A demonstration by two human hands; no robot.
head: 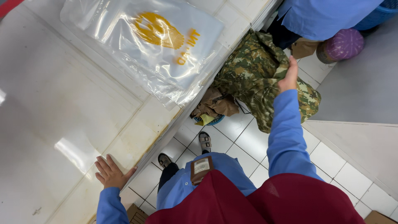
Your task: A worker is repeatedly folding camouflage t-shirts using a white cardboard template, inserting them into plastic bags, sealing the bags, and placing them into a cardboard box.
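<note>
Camouflage cloth, green and brown and bunched in folds, hangs beyond the edge of the white table, out over the tiled floor. My right hand has hold of it, fingers closed over an upper fold, my blue sleeve stretched out from the table's edge towards it. My left hand lies flat and open on the table near its edge, fingers spread, holding nothing. Farther along the table from that hand, a clear plastic bag with a yellow print lies flat, one side reaching the table's edge. Below the table's edge, just beside the camouflage cloth, a heap of brown cloth sits in a blue basket on the floor. My sandalled feet stand on the tiles close to the table's edge. Past the cloth, away from the table, another person in blue clothes stands beside a purple round thing.
</note>
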